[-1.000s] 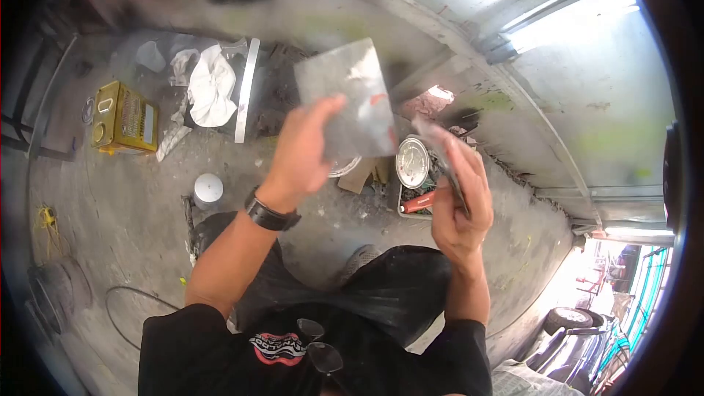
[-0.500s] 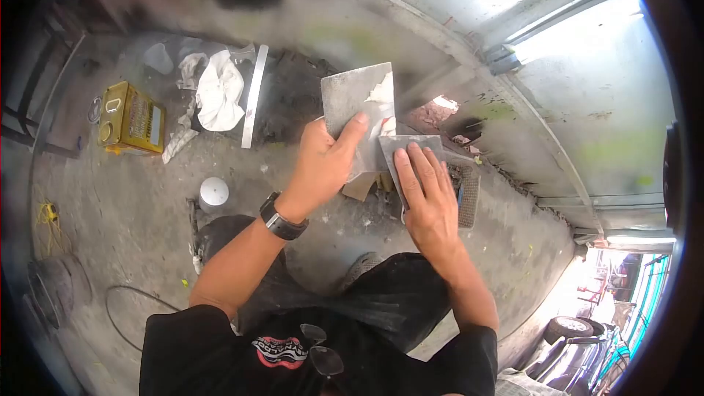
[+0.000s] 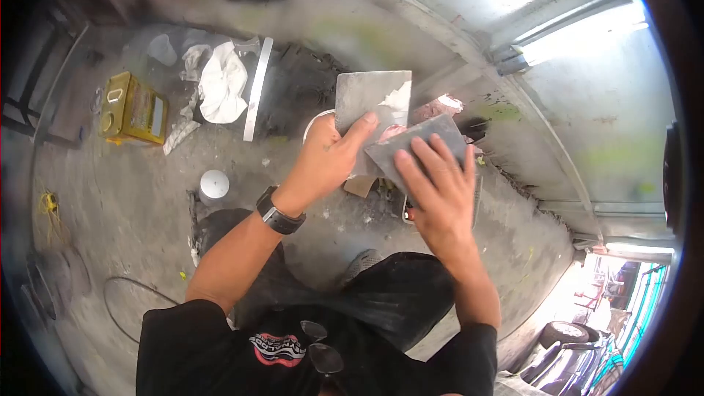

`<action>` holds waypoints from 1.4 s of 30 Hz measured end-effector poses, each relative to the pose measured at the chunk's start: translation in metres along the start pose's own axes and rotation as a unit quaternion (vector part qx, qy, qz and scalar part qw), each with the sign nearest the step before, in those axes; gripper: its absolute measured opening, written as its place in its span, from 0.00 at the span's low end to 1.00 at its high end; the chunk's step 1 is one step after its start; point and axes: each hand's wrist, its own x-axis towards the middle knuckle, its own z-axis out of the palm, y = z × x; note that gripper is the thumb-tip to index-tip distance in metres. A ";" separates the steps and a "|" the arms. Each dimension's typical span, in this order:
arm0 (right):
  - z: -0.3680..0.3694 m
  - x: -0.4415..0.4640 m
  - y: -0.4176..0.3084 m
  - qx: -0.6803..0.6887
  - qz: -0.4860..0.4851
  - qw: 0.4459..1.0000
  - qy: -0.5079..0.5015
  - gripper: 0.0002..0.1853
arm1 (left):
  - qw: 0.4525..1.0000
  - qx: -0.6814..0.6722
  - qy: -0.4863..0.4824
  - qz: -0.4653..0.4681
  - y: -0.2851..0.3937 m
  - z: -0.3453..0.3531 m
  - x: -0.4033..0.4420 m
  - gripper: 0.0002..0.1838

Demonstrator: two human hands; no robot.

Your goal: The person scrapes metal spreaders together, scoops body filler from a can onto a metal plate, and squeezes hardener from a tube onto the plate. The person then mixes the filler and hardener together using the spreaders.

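Observation:
My left hand (image 3: 326,150) grips a flat grey plate (image 3: 361,92) with the thumb on top. Off-white putty (image 3: 398,95) clings to the plate's right side, with a pinkish smear (image 3: 392,132) lower down. My right hand (image 3: 444,191) holds a dark grey flat spreader (image 3: 419,143), fingers laid along its upper face and thumb hidden. The spreader is tilted, and its left corner overlaps the plate's lower right part near the pinkish smear. Behind my left hand shows part of a white curved rim (image 3: 309,123); the rest is hidden.
On the floor at left are a yellow metal can (image 3: 134,110), crumpled white cloth or paper (image 3: 222,84), a white strip (image 3: 258,89) and a round white lid-like thing (image 3: 214,184). A basket (image 3: 478,202) sits partly behind my right hand. A grey panel wall (image 3: 418,44) curves ahead.
The spreader has turned and shifted up and left over the plate's lower right part. The plate has moved slightly right in view, and the white rim shows behind my left hand.

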 end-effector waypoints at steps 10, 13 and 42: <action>0.031 -0.021 0.039 0.038 0.041 0.998 0.034 0.37 | 0.988 -0.144 0.006 -0.059 0.017 -0.005 0.002 0.17; 0.012 -0.012 0.035 -0.018 0.027 0.999 0.042 0.36 | 0.999 0.008 -0.038 -0.001 0.011 -0.007 -0.001 0.17; 0.033 -0.019 0.030 0.065 0.049 0.996 0.028 0.37 | 0.992 -0.118 0.026 -0.026 0.020 0.000 -0.006 0.15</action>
